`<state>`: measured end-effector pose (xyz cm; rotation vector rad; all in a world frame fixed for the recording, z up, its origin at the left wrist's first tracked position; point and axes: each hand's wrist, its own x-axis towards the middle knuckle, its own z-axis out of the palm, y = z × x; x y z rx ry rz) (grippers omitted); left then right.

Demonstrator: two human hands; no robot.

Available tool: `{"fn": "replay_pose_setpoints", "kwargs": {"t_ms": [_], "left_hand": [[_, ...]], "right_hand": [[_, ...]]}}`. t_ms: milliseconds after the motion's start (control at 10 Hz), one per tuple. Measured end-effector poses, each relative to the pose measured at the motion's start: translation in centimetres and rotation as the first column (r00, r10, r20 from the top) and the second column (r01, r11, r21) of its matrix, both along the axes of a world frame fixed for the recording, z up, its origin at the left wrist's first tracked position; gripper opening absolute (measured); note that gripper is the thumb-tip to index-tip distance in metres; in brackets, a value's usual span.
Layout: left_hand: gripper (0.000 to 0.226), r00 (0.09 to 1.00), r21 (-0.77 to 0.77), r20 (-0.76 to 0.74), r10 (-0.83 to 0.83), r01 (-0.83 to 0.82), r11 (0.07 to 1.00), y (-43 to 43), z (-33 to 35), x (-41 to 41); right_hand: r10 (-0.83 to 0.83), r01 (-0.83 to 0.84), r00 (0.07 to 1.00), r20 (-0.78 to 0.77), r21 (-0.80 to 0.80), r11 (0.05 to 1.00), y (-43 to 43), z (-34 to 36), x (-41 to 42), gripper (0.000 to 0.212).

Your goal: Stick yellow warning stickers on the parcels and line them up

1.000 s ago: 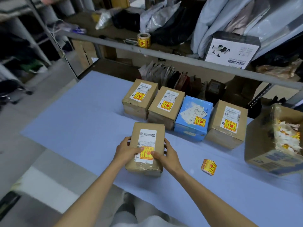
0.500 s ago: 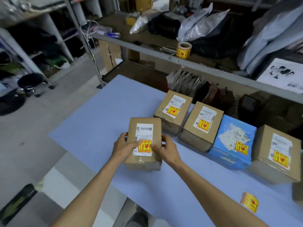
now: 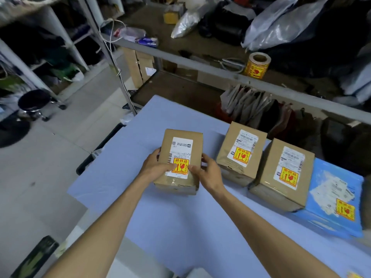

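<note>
A brown cardboard parcel [image 3: 180, 161] lies flat on the pale blue table [image 3: 180, 227], near the middle of the view, with a white shipping label and a yellow warning sticker [image 3: 180, 167] on its top face. The left hand [image 3: 155, 167] grips the parcel's 9 o'clock side, thumb laid across the top beside the sticker. The right hand [image 3: 208, 174] grips its 3 o'clock side, thumb touching the sticker's edge. Both hands are closed on the parcel.

At 3 o'clock from it, a little apart, sits a second brown box [image 3: 241, 153] with its own label and yellow sticker. A third brown box [image 3: 283, 173] stands just beside that one, farther toward 3 o'clock, and a blue box [image 3: 333, 199] touches it at 4 o'clock; both carry yellow stickers.

At 1 o'clock, well apart, a roll of yellow stickers [image 3: 257, 66] stands upright on the shelf [image 3: 200, 49] behind the table. At 9 o'clock, far off on the floor, is a black stool [image 3: 36, 101].
</note>
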<state>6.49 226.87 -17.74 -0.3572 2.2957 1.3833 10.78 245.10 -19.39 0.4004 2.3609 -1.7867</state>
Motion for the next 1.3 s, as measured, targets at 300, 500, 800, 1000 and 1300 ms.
{"fn": "replay_pose_setpoints", "kwargs": {"t_ms": [300, 500, 800, 1000, 1300], "left_hand": [[0.073, 0.989, -0.06, -0.022, -0.146, 0.144, 0.988, 3.4, -2.1, -10.1], [0.072, 0.97, -0.13, 0.0, -0.245, 0.243, 0.961, 4.7, -3.4, -13.0], [0.072, 0.976, -0.104, 0.014, -0.219, 0.219, 0.97, 4.7, -4.3, -13.8], [0.063, 0.964, -0.227, -0.029, -0.266, 0.253, 0.941, 5.7, -3.8, -13.4], [0.045, 0.855, -0.413, -0.376, -0.357, 0.19, 0.891, 8.9, -1.4, -10.5]], "right_hand": [[-0.212, 0.202, 0.974, 0.076, 0.121, 0.972, 0.7, -1.2, -8.7, 0.059], [-0.191, 0.159, 0.974, 0.121, 0.233, 0.959, 1.5, -1.9, -10.7, 0.066], [-0.2, 0.144, 0.968, 0.152, 0.316, 0.938, 1.3, -2.5, -11.7, 0.065], [-0.123, 0.018, 0.97, 0.209, 0.447, 0.894, 0.8, -1.4, -11.8, 0.061], [0.039, -0.116, 0.989, 0.146, 0.571, 0.813, 2.0, 1.5, -8.4, 0.055]]}}
